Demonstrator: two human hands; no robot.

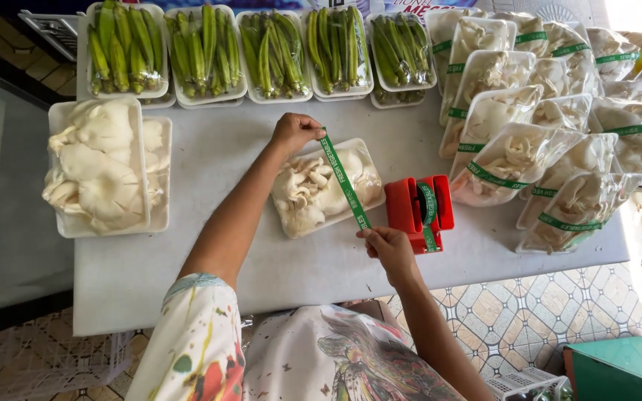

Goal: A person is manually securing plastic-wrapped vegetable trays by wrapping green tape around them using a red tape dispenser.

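Here, a strip of green printed adhesive tape is stretching diagonally across a white foam tray of pale oyster mushrooms wrapped in clear film, which is lying on the grey tabletop directly in front of the person. The left hand is pinching the far end of the strip just past the tray's upper edge, while the right hand is pinching the near end beside the tray's lower corner; the two hands are sitting well apart, each closed on the tape, so the strip is staying taut and flat over the film. A red plastic tape dispenser holding a green roll is standing just to the right of the tray, close to the right hand. Further right, a heap of already banded mushroom trays is leaning in overlapping layers. Along the table's far edge, white trays of green okra are lining up in a row, and at the left, larger unwrapped mushroom trays are waiting.
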